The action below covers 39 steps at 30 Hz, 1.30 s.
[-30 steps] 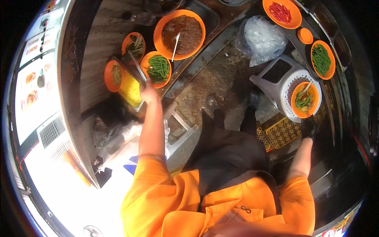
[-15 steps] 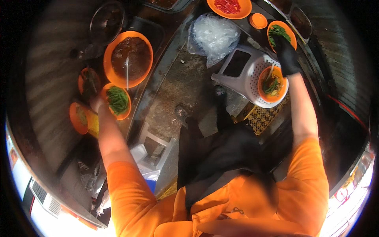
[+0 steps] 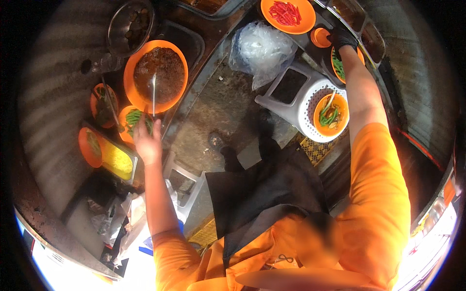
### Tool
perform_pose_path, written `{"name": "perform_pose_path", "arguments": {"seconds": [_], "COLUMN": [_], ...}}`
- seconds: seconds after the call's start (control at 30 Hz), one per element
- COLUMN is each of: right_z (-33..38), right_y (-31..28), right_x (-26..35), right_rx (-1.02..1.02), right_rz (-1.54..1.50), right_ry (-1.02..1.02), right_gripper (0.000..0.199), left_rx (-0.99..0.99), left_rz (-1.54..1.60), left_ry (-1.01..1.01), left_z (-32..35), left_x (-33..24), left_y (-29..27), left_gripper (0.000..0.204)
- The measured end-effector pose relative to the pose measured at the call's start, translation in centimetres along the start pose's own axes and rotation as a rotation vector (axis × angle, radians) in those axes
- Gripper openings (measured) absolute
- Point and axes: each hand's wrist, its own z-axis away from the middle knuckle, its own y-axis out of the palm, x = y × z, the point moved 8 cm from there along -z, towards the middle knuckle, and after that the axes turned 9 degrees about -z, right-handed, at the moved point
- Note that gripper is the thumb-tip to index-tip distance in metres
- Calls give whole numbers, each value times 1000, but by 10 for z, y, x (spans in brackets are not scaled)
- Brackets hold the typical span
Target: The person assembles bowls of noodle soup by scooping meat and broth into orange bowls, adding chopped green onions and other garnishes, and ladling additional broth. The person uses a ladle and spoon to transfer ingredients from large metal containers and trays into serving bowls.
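My left hand (image 3: 148, 140), bare, lies at centre left of the frame over the small orange bowl of green beans (image 3: 132, 121). Its fingers are spread on the bowl's right rim and on the beans, clamped on nothing; I judge it is placed there to gather the beans. The cut beans lie roughly parallel, their long axes running from lower left to upper right. Just above, touching or nearly so, sits a large orange bowl of dark brown paste (image 3: 156, 75); its pale spoon (image 3: 154, 92) stands with the long axis vertical in the frame, handle toward my hand, apparently left within reach. A yellow-filled metal tray (image 3: 116, 159) lies at lower left.

My right hand (image 3: 341, 38), in a black glove, is at upper right on the rim of another orange bowl of greens (image 3: 338, 65); whether its fingers are together or apart I cannot tell. A white colander (image 3: 310, 97) holding an orange bowl stands below it.
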Motion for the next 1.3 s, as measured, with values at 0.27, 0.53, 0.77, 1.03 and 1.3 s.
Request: {"name": "perform_pose_path", "arguments": {"seconds": [0.27,0.53,0.77,1.03,1.3], "right_z": [-1,69,143,204,263], "right_y": [-20,-44,-85,-78,3], "right_x": [-1,44,66,140,251], "right_rx": [-86,-343,-599,-781,-42], "right_rz": [-70,-39,-457,-378,-1003], "right_ry": [-82,-499,-365,-521,-208], "right_gripper": [49,33,33,35,38], "left_rx": [234,149,28,-183,-62], "left_rz": [108,71,-12,4,-114], "left_ry": [-184,-164,-180,-111,68], "left_z": [4,-8,-8,-33,-84], "left_x": [1,-7,6,-14,-30], "left_y": [32,38,34,4,-23], "left_gripper": [49,37,29,23,28]}}
